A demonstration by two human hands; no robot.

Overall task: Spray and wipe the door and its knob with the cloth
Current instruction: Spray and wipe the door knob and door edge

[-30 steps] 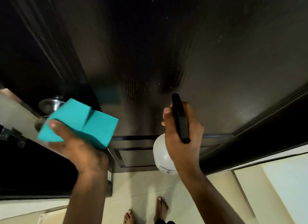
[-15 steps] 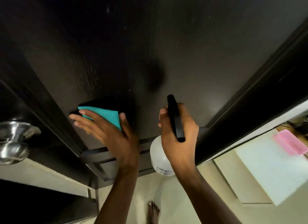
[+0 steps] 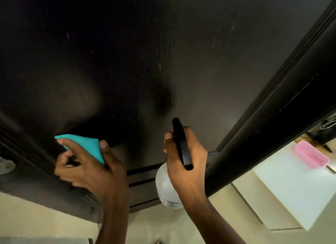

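The dark door (image 3: 127,62) fills your view. Against its lower panel your left hand (image 3: 87,163) presses the teal cloth (image 3: 85,143), fingers curled round it. Right of the cloth, your right hand (image 3: 183,156) grips the spray bottle (image 3: 165,189). The knob (image 3: 6,165) sits at the door's left edge, blurred.

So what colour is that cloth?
Teal; the cloth shows clearly in the head view, pressed to the dark door.

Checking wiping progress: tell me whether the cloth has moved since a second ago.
Yes. The teal cloth left the knob at the door's edge and now presses against the door panel, right of the knob.
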